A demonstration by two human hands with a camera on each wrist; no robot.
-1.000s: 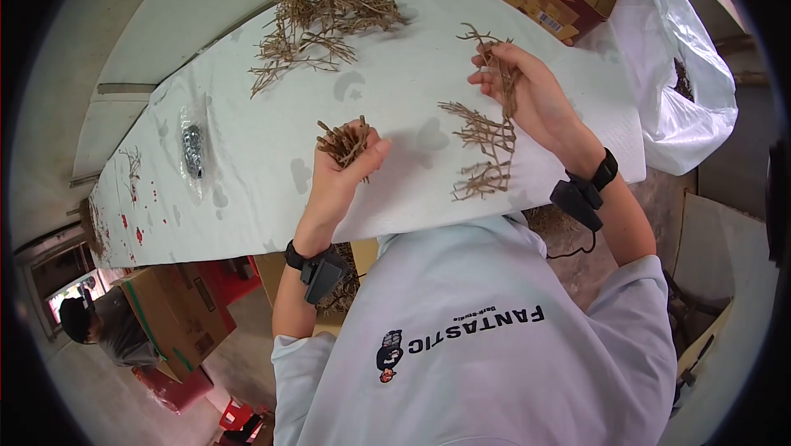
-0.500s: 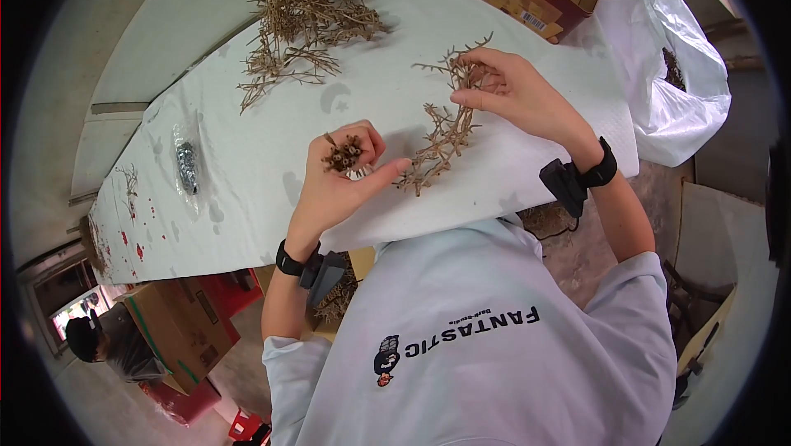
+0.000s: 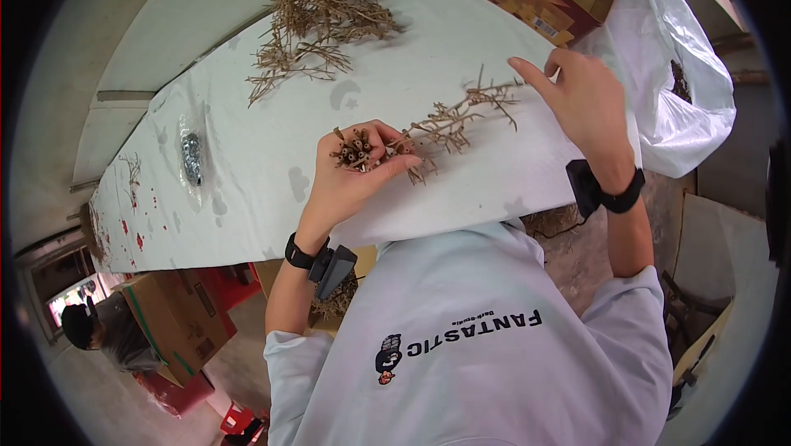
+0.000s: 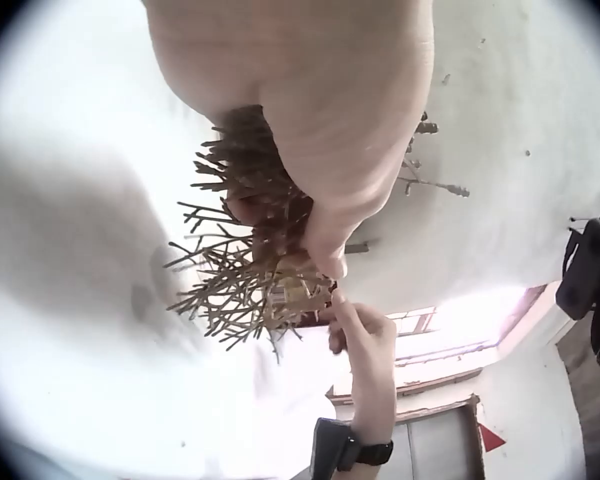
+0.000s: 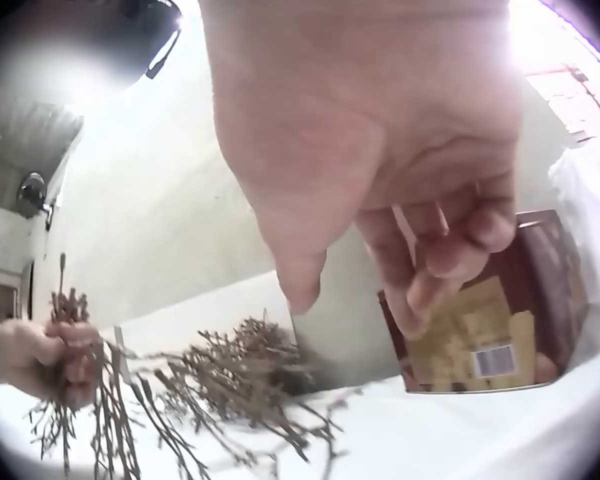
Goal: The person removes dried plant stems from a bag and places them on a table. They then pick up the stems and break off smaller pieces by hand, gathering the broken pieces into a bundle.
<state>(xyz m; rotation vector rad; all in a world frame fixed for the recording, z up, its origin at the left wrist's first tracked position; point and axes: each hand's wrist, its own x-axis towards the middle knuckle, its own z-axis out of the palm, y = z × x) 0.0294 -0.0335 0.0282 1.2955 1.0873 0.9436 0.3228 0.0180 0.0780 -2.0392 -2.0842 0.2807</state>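
Observation:
My left hand (image 3: 350, 178) grips a bundle of dry brown twigs (image 3: 354, 149), cut ends facing up. Its thumb and fingertips also hold the end of a branched twig (image 3: 449, 126) that reaches right over the white cloth. The left wrist view shows the bundle's thin branching tips (image 4: 230, 285) spread below the fist. My right hand (image 3: 589, 100) is off to the right, thumb and fingers apart with nothing between them. In the right wrist view that hand (image 5: 370, 170) hangs above the cloth, fingers loosely bent, the held twigs (image 5: 110, 400) to its left.
A large twig pile (image 3: 321, 9) lies at the table's back. A red and gold box (image 3: 535, 1) stands back right, beside a white plastic bag (image 3: 676, 116). A clear packet (image 3: 192, 158) lies on the left. A person (image 3: 107, 335) is near a cardboard box (image 3: 177, 322).
The branched twig has passed from my right hand to my left and now points right. My right hand has let go and moved right.

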